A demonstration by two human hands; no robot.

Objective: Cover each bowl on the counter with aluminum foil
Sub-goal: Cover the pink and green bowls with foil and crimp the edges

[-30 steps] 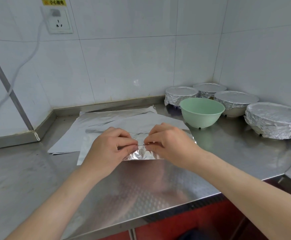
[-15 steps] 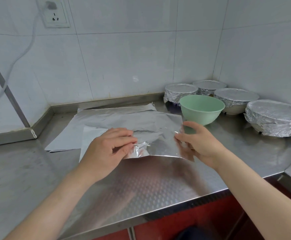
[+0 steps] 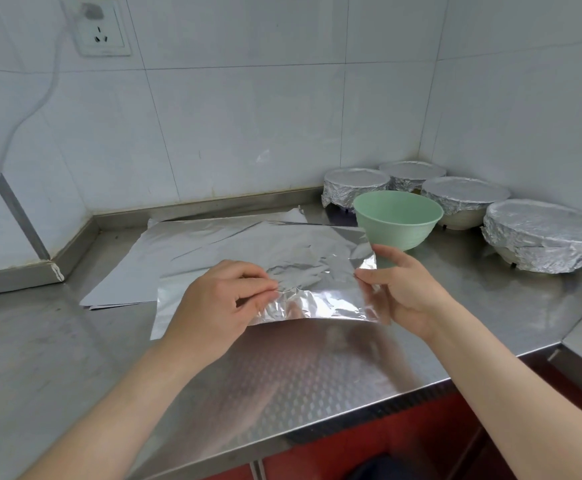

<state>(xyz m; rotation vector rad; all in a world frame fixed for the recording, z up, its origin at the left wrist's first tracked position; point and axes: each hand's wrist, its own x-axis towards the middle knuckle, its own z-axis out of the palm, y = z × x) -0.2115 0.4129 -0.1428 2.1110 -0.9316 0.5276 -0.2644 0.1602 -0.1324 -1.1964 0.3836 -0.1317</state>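
A stainless steel counter (image 3: pixel 75 358) runs into a corner of white tiled wall (image 3: pixel 248 98), with a white wall socket (image 3: pixel 102 32) high on the left. A flat stack of silver foil sheets (image 3: pixel 192 247) lies on the counter near the back wall.

The top crinkled sheet of aluminum foil (image 3: pixel 310 268) is raised off that stack along its near edge. The left hand (image 3: pixel 220 306) pinches this near edge between thumb and curled forefinger, where the foil is most creased. The right hand (image 3: pixel 404 289) grips the sheet's right edge, thumb on top and fingers underneath, partly hidden by the foil.

Just behind the right hand, a pale green round bowl (image 3: pixel 397 216) stands upright on the counter with its rim bare. The sheet's far right corner comes close to it; whether they touch cannot be told.

Around it in the corner stand four wrapped ones. A small foil-covered bowl (image 3: pixel 355 183) is just behind it, and a corner foil-covered bowl (image 3: pixel 412 171) sits farthest back. A white foil-covered bowl (image 3: pixel 462 199) is to the right, and a large foil-covered bowl (image 3: pixel 546 237) stands nearest on the right.
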